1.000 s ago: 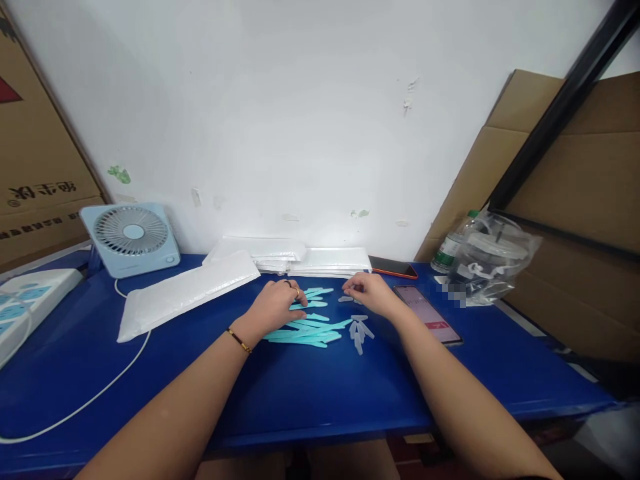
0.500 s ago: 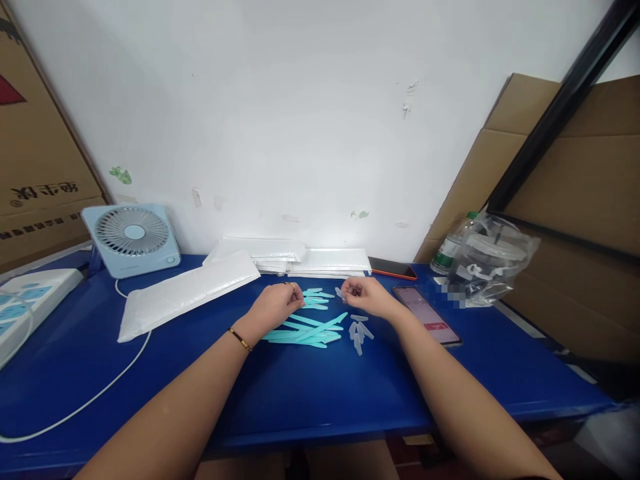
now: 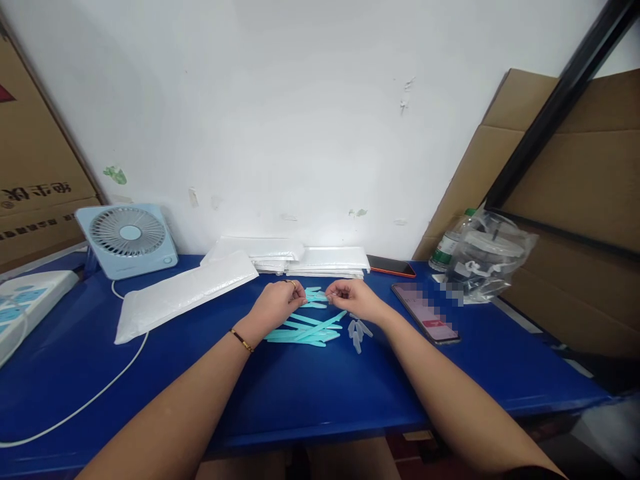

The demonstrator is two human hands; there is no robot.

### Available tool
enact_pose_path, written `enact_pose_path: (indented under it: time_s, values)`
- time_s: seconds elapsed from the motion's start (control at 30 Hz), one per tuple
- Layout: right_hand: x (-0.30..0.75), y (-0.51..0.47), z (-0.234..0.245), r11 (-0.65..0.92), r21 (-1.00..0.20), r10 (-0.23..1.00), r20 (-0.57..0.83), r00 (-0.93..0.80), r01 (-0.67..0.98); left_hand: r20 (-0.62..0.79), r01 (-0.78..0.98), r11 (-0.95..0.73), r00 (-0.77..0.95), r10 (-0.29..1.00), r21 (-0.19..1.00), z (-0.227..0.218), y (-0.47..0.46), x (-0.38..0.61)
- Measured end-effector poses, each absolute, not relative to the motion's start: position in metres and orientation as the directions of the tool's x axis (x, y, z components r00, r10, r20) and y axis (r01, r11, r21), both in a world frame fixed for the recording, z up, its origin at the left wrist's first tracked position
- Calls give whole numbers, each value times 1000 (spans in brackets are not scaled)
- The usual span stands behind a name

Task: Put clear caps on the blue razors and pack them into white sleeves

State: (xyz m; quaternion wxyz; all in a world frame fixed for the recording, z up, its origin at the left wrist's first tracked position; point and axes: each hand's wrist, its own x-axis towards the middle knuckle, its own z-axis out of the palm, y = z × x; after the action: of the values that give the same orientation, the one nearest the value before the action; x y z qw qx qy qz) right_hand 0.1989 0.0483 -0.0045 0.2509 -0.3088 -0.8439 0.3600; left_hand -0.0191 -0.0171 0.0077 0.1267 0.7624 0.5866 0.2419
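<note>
My left hand [image 3: 286, 301] is closed in a pinch at the left ends of a small group of slim turquoise plastic sticks [image 3: 316, 306]. What lies between its fingertips is hidden. Just across from it, my right hand [image 3: 353, 298] pinches a small translucent plastic sleeve [image 3: 330, 297] above the right ends of that group. A larger pile of turquoise sticks [image 3: 303, 335] lies crisscrossed on the blue table nearer to me. Right of this pile, several loose translucent sleeves [image 3: 358, 333] rest in a small heap.
White padded envelopes [image 3: 185, 293] lie along the wall, left of and behind my hands. A light blue fan [image 3: 131, 233] and a white power strip [image 3: 30, 307] stand left. Rightward are a phone [image 3: 425, 313], another dark phone [image 3: 391, 266], a bottle [image 3: 445, 252] and a bagged cup [image 3: 487, 263].
My right hand has moved left with the translucent sleeve, closer to my left hand and over the turquoise sticks. My left hand has barely moved. The view has shifted slightly.
</note>
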Motion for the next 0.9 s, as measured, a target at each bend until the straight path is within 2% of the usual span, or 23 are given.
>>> enact_pose_path:
  time_s: [0.17,0.23,0.37,0.47,0.6,0.9]
  values:
    - [202,51,4,611,-624,758,284,-588,487,288,878,-257,144,947,404,8,-17,-16]
    - [214,54,12,612,-571,771,278,-573,546,277,867,-310,210,938,391,10,-21,-13]
    - [241,57,25,582,-509,730,-16,-683,634,134,822,-444,425,895,356,12,-29,-4]
    - [248,57,27,582,-458,688,-164,-707,672,64,834,-441,447,892,332,10,-31,-1]
    - [246,58,22,574,-475,665,-205,-718,667,68,851,-421,422,904,313,6,-27,-3]
    - [249,68,11,550,-522,696,-145,-703,652,160,860,-416,385,909,295,9,-23,-16]
